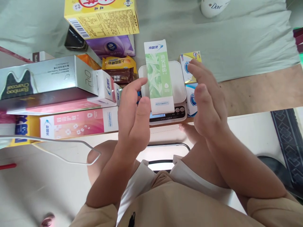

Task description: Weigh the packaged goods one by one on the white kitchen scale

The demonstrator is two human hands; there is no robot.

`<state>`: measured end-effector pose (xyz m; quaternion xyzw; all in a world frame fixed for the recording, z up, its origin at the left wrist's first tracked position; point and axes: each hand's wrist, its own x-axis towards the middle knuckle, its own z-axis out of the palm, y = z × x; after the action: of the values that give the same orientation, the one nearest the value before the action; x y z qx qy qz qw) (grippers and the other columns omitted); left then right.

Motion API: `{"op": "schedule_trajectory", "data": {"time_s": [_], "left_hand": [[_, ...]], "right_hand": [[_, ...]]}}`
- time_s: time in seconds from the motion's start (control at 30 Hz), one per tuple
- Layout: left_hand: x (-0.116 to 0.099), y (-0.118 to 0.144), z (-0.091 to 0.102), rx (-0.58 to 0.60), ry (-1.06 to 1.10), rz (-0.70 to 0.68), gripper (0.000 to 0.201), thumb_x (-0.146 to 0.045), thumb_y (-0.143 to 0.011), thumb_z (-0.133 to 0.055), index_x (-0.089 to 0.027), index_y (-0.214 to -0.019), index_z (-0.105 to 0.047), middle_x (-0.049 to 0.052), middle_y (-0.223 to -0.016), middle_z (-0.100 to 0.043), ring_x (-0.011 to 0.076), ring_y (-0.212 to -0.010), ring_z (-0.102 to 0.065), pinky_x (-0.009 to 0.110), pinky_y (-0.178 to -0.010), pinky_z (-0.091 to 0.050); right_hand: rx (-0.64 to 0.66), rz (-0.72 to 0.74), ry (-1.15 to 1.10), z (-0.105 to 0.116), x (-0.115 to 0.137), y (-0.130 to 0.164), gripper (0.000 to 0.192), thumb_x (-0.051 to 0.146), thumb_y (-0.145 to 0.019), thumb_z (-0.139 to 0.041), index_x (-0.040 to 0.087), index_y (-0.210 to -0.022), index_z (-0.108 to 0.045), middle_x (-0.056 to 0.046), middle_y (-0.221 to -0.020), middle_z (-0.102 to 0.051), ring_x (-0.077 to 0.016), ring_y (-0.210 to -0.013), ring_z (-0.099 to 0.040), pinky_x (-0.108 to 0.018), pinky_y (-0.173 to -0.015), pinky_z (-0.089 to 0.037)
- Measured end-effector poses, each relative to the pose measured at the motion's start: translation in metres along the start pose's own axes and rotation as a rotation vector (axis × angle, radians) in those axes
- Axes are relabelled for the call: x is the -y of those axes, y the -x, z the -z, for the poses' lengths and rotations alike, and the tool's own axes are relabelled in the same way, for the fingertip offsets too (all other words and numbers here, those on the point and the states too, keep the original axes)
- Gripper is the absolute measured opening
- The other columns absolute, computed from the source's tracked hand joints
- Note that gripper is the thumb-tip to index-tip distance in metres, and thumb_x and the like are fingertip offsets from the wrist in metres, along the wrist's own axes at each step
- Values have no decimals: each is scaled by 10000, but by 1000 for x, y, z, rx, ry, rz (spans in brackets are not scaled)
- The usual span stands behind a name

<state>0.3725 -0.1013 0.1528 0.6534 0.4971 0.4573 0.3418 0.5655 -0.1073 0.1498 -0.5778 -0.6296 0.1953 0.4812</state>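
A white and green toothpaste box [159,75] lies lengthwise on a white digital kitchen scale [179,78], overhanging its far and near edges. Part of the scale's lit display shows past the box's near end. Just left of the scale is my left hand [134,118], empty, its fingers stretched forward and the thumb apart. My right hand [209,104] hovers to the right with extended fingers, holding nothing. It partly hides two small boxes, a yellow and white one [186,67] and a blue and white one [190,99], beside the scale.
Stacked on the left are a silver toothpaste box [47,82], a pink toothpaste box [79,121] and soap packets [119,64]. Behind stand a purple tissue pack [111,45] and a large yellow box [104,22]. A white Dove container [213,8] stands far right. A white cable [68,142] hangs at left.
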Motion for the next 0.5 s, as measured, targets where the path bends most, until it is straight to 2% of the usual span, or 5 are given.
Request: {"op": "schedule_trajectory", "data": {"time_s": [0.13,0.3,0.4,0.5], "left_hand": [[0,-1,-1,-21,-12,22,411,-608,-1050,-427,-364,-1323,-615,-21,-1340,-652,254,-1345,-593,471,-1126,-530],[0,-2,-3,-60,72,3,362,-543,-1057,-464,-309,-1275,-633,6,-1289,-667,239,-1290,-606,490,-1124,-524],[0,-2,-3,-57,5,20,374,-580,-1062,-436,-334,-1276,-620,-7,-1275,-660,228,-1287,-610,482,-1091,-545],[0,-1,-4,-60,-67,24,352,-552,-1062,-461,-319,-1280,-610,8,-1294,-651,240,-1288,-613,503,-1136,-523]], "right_hand": [[62,-16,58,-1,-3,0,533,590,-1069,-304,356,-1452,-592,-23,-1584,-559,-244,-1566,-457,-536,-1355,-376],[70,-30,30,-2,-1,-1,534,603,-1064,-310,350,-1429,-606,-31,-1559,-584,-253,-1546,-483,-533,-1343,-396],[67,-38,23,-3,0,-2,527,596,-1065,-327,325,-1400,-630,-31,-1534,-610,-246,-1528,-505,-500,-1315,-445],[68,-30,16,-4,-1,-2,528,591,-1064,-340,301,-1389,-639,-31,-1518,-626,-250,-1497,-539,-493,-1268,-503]]}}
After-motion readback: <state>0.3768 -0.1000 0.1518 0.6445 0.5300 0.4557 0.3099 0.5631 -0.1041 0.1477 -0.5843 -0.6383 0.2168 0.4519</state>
